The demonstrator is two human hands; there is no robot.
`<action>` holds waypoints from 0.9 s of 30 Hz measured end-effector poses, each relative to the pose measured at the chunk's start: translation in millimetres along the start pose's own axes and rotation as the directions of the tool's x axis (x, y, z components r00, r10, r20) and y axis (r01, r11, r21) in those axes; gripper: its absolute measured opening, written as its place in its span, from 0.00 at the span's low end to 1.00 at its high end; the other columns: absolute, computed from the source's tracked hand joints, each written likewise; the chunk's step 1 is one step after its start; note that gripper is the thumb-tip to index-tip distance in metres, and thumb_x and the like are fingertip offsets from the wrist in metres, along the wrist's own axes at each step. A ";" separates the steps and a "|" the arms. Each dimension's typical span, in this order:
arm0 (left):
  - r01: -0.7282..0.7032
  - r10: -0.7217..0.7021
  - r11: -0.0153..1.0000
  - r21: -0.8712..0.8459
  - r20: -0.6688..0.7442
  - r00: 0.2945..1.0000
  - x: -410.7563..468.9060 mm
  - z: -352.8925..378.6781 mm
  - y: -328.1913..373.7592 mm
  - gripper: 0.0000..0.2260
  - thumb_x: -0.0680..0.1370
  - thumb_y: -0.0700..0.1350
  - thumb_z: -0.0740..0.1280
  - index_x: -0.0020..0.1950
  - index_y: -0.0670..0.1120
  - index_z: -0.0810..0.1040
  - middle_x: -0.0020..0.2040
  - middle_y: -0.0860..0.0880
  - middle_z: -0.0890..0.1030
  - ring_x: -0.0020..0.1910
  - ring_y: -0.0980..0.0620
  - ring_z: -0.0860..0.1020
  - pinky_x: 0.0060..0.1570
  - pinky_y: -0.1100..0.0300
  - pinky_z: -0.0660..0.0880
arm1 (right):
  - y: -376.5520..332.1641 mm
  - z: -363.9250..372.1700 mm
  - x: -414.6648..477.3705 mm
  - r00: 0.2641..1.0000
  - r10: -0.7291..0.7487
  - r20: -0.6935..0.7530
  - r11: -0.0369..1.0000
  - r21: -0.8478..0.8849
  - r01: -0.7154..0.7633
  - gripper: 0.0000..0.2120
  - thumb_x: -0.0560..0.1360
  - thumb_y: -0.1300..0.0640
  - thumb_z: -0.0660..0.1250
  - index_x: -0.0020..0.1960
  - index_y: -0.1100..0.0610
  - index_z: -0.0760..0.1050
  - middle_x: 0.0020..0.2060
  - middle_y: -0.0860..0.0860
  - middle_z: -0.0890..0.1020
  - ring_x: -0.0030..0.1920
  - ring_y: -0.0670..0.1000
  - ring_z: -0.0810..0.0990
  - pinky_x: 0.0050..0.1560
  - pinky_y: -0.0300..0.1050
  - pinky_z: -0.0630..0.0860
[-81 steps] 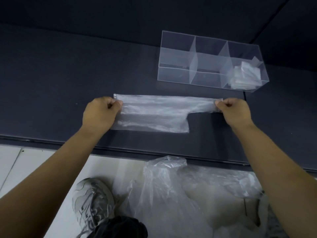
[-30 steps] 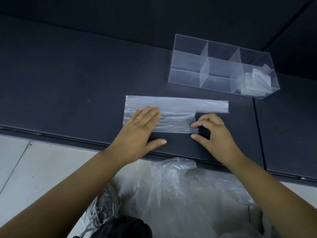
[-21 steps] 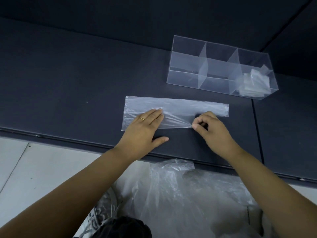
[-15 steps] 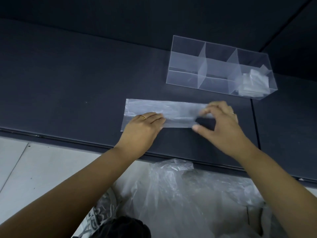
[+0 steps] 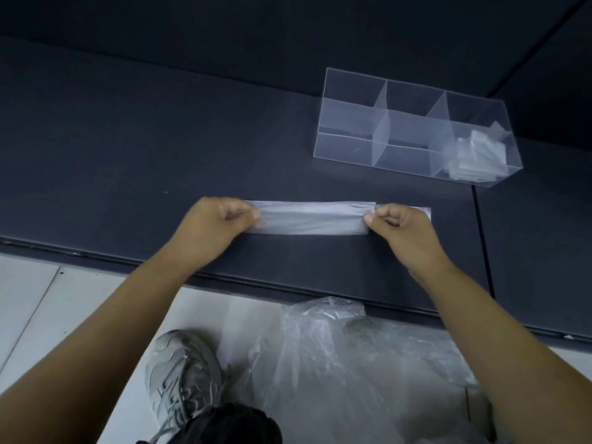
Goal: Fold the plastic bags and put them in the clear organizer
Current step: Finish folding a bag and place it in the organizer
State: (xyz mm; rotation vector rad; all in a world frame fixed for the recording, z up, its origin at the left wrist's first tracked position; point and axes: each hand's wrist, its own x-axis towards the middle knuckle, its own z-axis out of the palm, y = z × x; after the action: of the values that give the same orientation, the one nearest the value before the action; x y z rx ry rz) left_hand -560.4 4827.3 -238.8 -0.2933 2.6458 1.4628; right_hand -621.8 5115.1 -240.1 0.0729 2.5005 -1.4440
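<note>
A clear plastic bag [image 5: 310,217], folded into a long narrow strip, lies flat on the dark table [image 5: 128,149]. My left hand [image 5: 211,229] pinches its left end and my right hand [image 5: 400,232] pinches it near the right end; a short tail of the strip shows past the right hand. The clear organizer [image 5: 349,149] stands at the back right, with three compartments across. Folded bags [image 5: 477,158] fill its right compartment; the other two look bare.
A heap of loose clear plastic bags [image 5: 352,363] sits on the pale floor below the table's front edge [image 5: 96,256]. A grey sneaker [image 5: 182,373] is beside the heap. A seam [image 5: 480,238] splits the tabletop to the right.
The bag's lower flap has been folded up, making a narrower strip. Both hands left the middle of the bag and moved apart to pinch its ends.
</note>
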 end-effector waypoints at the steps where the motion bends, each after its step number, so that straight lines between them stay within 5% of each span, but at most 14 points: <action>1: 0.053 -0.054 0.997 -0.058 -0.020 0.998 3.9 -2.1 -3.5 0.07 0.77 0.49 0.69 0.40 0.52 0.84 0.39 0.58 0.84 0.40 0.62 0.80 0.47 0.66 0.73 | 0.2 1.6 2.9 1.000 0.018 -0.021 1.000 0.015 -0.018 0.08 0.74 0.58 0.71 0.36 0.56 0.80 0.32 0.46 0.83 0.35 0.40 0.79 0.44 0.32 0.72; 5: 0.158 -0.182 0.978 -0.139 -0.178 0.967 14.9 0.0 -11.2 0.08 0.75 0.48 0.71 0.36 0.53 0.82 0.28 0.59 0.81 0.28 0.64 0.76 0.42 0.63 0.75 | 0.1 9.6 12.5 0.991 0.094 -0.091 0.996 0.012 -0.094 0.08 0.71 0.59 0.72 0.34 0.54 0.80 0.28 0.43 0.82 0.31 0.36 0.79 0.39 0.27 0.71; 8: 0.168 -0.150 0.985 0.030 -0.329 0.932 12.8 2.5 -6.5 0.07 0.76 0.46 0.69 0.38 0.53 0.80 0.30 0.56 0.81 0.33 0.58 0.79 0.40 0.62 0.76 | 0.0 12.1 15.2 0.982 0.140 -0.129 0.990 0.003 -0.141 0.08 0.70 0.59 0.74 0.34 0.53 0.79 0.26 0.42 0.82 0.30 0.35 0.78 0.37 0.28 0.71; 11: 0.023 0.208 0.895 0.445 -0.463 0.862 -0.1 15.1 6.0 0.06 0.76 0.41 0.65 0.49 0.45 0.81 0.42 0.46 0.83 0.43 0.42 0.79 0.44 0.53 0.73 | -0.5 13.6 14.6 0.981 0.136 -0.139 0.990 -0.002 -0.138 0.08 0.70 0.61 0.73 0.35 0.52 0.77 0.24 0.40 0.80 0.27 0.35 0.77 0.32 0.25 0.69; 14: -0.315 0.513 0.723 0.615 -0.172 0.841 -13.1 45.4 16.3 0.14 0.78 0.41 0.59 0.58 0.39 0.79 0.53 0.40 0.81 0.53 0.38 0.78 0.58 0.52 0.70 | 0.0 14.8 14.2 0.981 0.130 -0.142 0.991 -0.018 -0.134 0.07 0.70 0.62 0.71 0.37 0.52 0.78 0.24 0.41 0.80 0.27 0.36 0.77 0.29 0.26 0.69; 17: -0.283 0.302 0.707 0.648 0.085 0.950 -19.8 64.1 12.8 0.27 0.82 0.55 0.50 0.74 0.40 0.64 0.74 0.42 0.66 0.75 0.44 0.61 0.75 0.51 0.53 | -2.8 15.2 13.2 0.978 0.140 -0.153 0.989 -0.034 -0.146 0.07 0.70 0.63 0.70 0.37 0.52 0.77 0.26 0.45 0.81 0.31 0.42 0.78 0.28 0.26 0.69; 21: -0.204 0.187 0.599 0.775 0.113 0.976 -24.6 67.9 -4.7 0.35 0.77 0.63 0.36 0.78 0.44 0.48 0.79 0.44 0.49 0.78 0.45 0.45 0.76 0.50 0.41 | -14.6 18.9 8.3 0.971 0.139 -0.196 0.969 -0.174 -0.174 0.04 0.72 0.62 0.69 0.45 0.55 0.77 0.39 0.48 0.81 0.44 0.51 0.79 0.43 0.40 0.72; 24: -0.189 0.175 0.572 0.798 0.106 0.979 -28.2 70.1 -4.3 0.35 0.78 0.64 0.36 0.78 0.44 0.47 0.79 0.43 0.49 0.78 0.44 0.47 0.76 0.48 0.45 | -30.0 40.4 -9.4 0.915 -0.261 -0.307 0.886 -0.453 0.101 0.13 0.71 0.64 0.67 0.56 0.58 0.76 0.53 0.56 0.76 0.54 0.57 0.75 0.57 0.50 0.72; 27: -0.194 0.190 0.588 0.785 0.099 0.977 -30.4 69.9 -1.5 0.34 0.78 0.62 0.39 0.77 0.41 0.53 0.78 0.42 0.54 0.77 0.43 0.51 0.76 0.47 0.48 | -43.8 76.0 -27.4 0.894 -0.447 0.027 0.811 -0.409 0.418 0.18 0.74 0.64 0.64 0.63 0.58 0.75 0.62 0.55 0.75 0.63 0.54 0.71 0.68 0.44 0.64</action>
State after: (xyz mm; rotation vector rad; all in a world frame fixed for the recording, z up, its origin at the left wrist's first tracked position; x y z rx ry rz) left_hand -530.6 4889.3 -271.7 0.0971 3.0577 0.1564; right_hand -588.1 5029.9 -232.6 -0.5718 2.9529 -1.0240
